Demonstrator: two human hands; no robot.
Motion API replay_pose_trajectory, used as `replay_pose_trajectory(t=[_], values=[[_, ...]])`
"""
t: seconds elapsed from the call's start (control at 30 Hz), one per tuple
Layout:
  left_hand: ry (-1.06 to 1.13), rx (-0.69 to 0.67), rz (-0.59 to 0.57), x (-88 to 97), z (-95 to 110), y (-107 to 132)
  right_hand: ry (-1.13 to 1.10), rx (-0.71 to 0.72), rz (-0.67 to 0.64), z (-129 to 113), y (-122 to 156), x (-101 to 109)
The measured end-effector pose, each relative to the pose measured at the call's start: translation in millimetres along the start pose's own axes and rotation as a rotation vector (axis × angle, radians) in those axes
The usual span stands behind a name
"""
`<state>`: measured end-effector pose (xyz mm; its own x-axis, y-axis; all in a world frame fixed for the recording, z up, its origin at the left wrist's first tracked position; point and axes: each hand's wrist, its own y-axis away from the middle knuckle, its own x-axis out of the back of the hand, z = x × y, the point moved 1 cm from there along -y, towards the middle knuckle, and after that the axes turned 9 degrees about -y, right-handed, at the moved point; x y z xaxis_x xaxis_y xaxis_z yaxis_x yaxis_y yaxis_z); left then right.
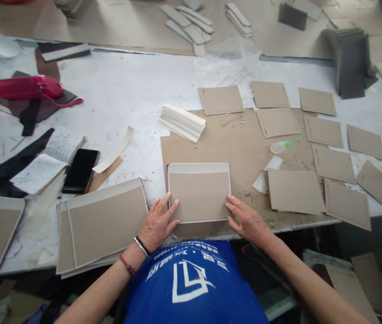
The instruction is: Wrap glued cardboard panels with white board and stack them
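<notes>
In front of me a beige rectangular panel (199, 193) with a pale border and dark side edges lies flat on a brown board. My left hand (159, 221) rests at its left edge, fingers stretched and apart, with fingertips and thumb on the lower left corner. At the opposite edge, my right hand (247, 220) touches the lower right side with fingers spread. Neither hand is wrapped round the panel. Left of my left hand lies a stack of larger beige panels (106, 225). A separate beige panel (295, 191) lies to the right of my right hand.
Several smaller beige pieces (333, 162) spread over the right side, near a green-tipped applicator bottle (280, 146). White strips (181, 122) lie beyond the panel. A phone (81, 171), notebook (42, 171) and pink pouch (25, 87) are on the left. Dark sheets (349, 63) stand at back right.
</notes>
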<state>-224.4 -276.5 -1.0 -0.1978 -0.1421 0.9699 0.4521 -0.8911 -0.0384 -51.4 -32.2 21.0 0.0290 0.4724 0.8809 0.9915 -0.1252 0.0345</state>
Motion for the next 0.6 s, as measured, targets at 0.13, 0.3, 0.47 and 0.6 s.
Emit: replay_pose_trajectory(t=[0.13, 0.3, 0.47, 0.6], values=[[-0.004, 0.023, -0.018, 2.6, 1, -1, 0.002, -0.046, 0.132, -5, -16, 1], [-0.012, 0.046, -0.024, 2.3, 1, -1, 0.042, 0.032, 0.155, -33, -49, -16], [-0.04, 0.048, -0.016, 2.9, 0, -1, 0.08, 0.067, 0.114, -55, -78, -24], [-0.051, 0.042, 0.009, 2.2, -1, -1, 0.113, 0.009, 0.086, -53, -85, -39]])
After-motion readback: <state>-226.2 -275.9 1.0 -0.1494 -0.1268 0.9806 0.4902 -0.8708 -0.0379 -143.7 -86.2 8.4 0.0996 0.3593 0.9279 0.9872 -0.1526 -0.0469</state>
